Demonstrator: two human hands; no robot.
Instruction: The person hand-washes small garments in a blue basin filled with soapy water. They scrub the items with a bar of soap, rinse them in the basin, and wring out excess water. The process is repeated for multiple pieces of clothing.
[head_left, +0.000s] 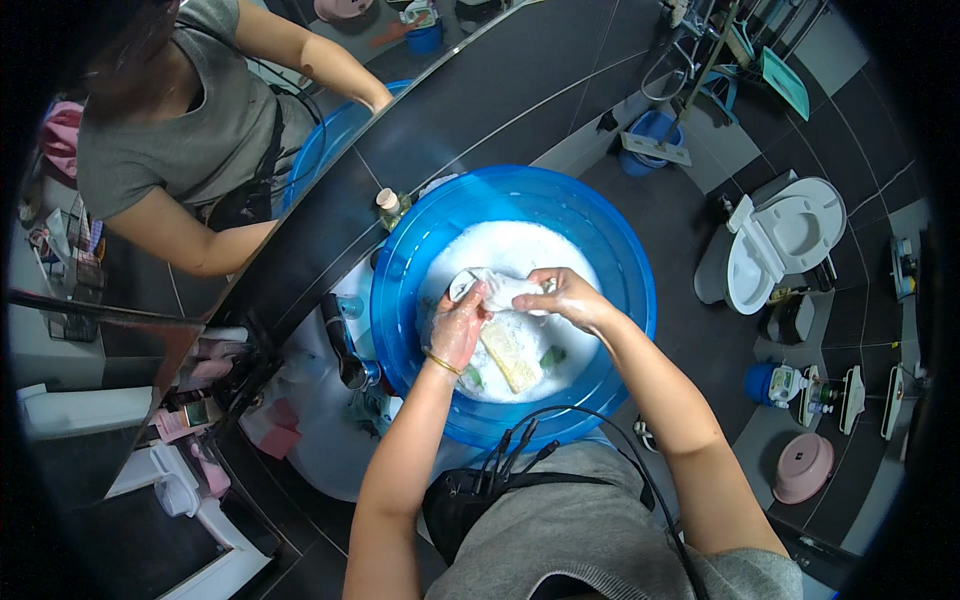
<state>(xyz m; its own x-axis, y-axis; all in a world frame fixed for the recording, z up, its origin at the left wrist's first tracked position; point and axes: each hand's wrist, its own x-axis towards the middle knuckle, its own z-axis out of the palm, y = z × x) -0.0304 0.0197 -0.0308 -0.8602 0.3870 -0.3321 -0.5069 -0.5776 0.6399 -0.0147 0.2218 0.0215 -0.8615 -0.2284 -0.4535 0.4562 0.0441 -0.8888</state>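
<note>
A large blue plastic basin (514, 424) holds water topped with thick white suds (517, 236). Above the foam, my left hand (457, 326), with a gold-coloured bangle at its wrist, grips one end of a wet white cloth item (499, 291). The other end is pinched between the thumb and fingers of my right hand (566, 298). The cloth is bunched, so its exact kind cannot be told. Just below it, a pale yellow rectangular piece (510, 356), perhaps a sponge or folded cloth, lies in the suds. Dark green patches (553, 356) show through the foam; the rest underneath is hidden.
A glass bottle with a pale cap (387, 201) stands against the basin's upper left rim. Left of the basin are a sink counter (315, 442) and a black-handled object (341, 345). A mirror (202, 135) runs along the wall. To the right stands a white toilet (757, 247).
</note>
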